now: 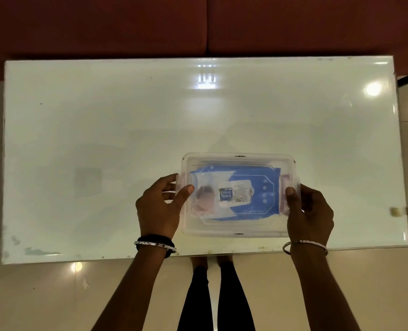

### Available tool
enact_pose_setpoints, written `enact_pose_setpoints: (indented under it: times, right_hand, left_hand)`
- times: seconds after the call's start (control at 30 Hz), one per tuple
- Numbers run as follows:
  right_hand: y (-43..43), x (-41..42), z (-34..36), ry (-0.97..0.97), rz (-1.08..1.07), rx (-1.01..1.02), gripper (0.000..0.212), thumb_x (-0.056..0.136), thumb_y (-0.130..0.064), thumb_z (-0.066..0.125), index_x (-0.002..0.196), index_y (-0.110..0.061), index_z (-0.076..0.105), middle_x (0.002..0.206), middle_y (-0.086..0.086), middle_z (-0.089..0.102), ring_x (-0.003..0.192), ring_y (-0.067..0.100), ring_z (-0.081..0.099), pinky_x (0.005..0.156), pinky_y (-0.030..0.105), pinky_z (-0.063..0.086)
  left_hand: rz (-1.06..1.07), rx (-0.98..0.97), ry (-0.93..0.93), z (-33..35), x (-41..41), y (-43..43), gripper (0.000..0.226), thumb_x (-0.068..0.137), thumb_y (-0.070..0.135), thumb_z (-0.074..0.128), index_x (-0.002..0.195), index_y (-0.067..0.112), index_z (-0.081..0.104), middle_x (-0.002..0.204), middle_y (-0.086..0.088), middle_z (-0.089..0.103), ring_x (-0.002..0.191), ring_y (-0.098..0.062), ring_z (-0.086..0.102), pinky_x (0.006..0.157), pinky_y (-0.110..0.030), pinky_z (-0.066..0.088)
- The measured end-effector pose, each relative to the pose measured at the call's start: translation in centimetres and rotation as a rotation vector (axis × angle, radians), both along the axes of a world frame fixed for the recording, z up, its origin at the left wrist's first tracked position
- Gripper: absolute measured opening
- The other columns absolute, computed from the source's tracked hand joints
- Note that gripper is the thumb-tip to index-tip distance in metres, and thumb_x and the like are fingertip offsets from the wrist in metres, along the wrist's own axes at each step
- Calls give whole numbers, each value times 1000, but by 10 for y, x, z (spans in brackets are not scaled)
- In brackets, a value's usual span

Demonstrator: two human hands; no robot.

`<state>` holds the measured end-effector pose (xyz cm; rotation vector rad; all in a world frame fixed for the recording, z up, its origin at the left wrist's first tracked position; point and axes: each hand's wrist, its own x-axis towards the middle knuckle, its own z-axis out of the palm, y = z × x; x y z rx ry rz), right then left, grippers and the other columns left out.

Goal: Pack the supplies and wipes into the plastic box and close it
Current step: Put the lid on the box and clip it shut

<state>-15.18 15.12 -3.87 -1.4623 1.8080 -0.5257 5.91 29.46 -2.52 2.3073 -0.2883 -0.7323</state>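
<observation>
A clear plastic box point(238, 229) rests on the white glass table, near its front edge, with a clear lid on top. Through the lid I see a blue pack of wipes point(243, 211) with a white "mee mee" label; anything beneath it is hidden. My left hand point(160, 206) grips the box's left end, thumb pressed on the lid. My right hand point(310, 211) grips the right end over the side latch, thumb on the lid too.
The white table point(102, 127) spans most of the view and shows glare spots. A dark red sofa point(198, 25) runs along its far edge. A small object point(395, 211) lies at the right edge. My legs and the tiled floor lie below the front edge.
</observation>
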Motion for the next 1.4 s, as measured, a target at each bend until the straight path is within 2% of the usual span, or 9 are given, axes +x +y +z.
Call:
enact_pose_setpoints:
  times: [0.17, 0.33, 0.5, 0.67, 0.77, 0.97, 1.17, 1.3, 1.4]
  right_hand:
    - [-2, -4, -3, -26, 28, 11, 32, 88, -36, 69, 112, -14, 66, 99, 1, 71, 93, 21, 69, 88, 45, 57]
    - [-2, -15, -5, -90, 98, 55, 36, 86, -36, 70, 117, -19, 63, 103, -3, 70, 90, 0, 67, 82, 27, 55]
    - [6, -12, -15, -135, 108, 37, 36, 91, -36, 65, 120, -17, 55, 113, 7, 70, 103, 22, 67, 89, 38, 55]
    - [12, -9, -16, -145, 99, -27, 32, 92, -38, 61, 117, -18, 56, 107, -1, 66, 94, 6, 62, 84, 26, 48]
    - [12, -6, -15, -163, 87, -24, 30, 93, -36, 61, 116, -18, 55, 106, -8, 62, 95, -7, 58, 81, 17, 44]
    - [4, 14, -23, -193, 54, -17, 29, 95, -37, 58, 117, -19, 51, 97, -22, 58, 87, -13, 59, 74, 13, 44]
    - [-20, 42, -25, -194, 120, -80, 33, 97, -35, 55, 121, -12, 51, 109, -9, 59, 91, -16, 57, 75, 7, 43]
    - [-36, 50, -24, -202, 184, -72, 33, 97, -36, 54, 120, -12, 50, 107, -11, 58, 90, -24, 54, 70, -2, 43]
    - [-38, 49, -26, -263, 157, 37, 36, 96, -41, 54, 122, -17, 49, 103, -15, 59, 95, -7, 60, 70, 11, 46]
  left_hand:
    - [42, 23, 88, -8, 3, 3, 39, 72, 45, 77, 99, 16, 75, 79, 6, 72, 74, -8, 70, 67, -19, 54]
    - [-22, 156, -52, -9, -11, 6, 42, 79, 59, 62, 86, 19, 69, 69, 7, 68, 62, -14, 64, 51, -18, 39]
    - [45, 93, 8, -13, -16, 6, 38, 81, 54, 62, 84, 16, 65, 62, 9, 61, 58, -10, 59, 50, -18, 36]
    - [198, -98, 568, -23, -17, 15, 58, 78, 61, 60, 115, 17, 60, 109, -4, 65, 95, -21, 65, 83, -37, 55]
    - [88, -175, 707, -25, -11, 14, 61, 72, 74, 57, 94, 17, 58, 93, -6, 56, 88, -19, 52, 82, -36, 43]
    - [93, -150, 510, -24, 9, -8, 57, 87, 55, 55, 37, 31, 39, 39, 15, 32, 39, -1, 30, 52, -22, 24]
    - [199, -213, 477, -22, 49, -32, 41, 80, 43, 72, 92, 5, 59, 83, -14, 56, 74, -25, 54, 66, -34, 48]
    - [228, -178, 252, -21, 46, -38, 42, 80, 34, 74, 110, 14, 52, 95, -7, 71, 84, -26, 66, 73, -34, 56]
    - [167, -124, 41, -19, 35, -42, 39, 85, 32, 70, 118, 17, 58, 103, -3, 72, 89, -19, 66, 77, -22, 49]
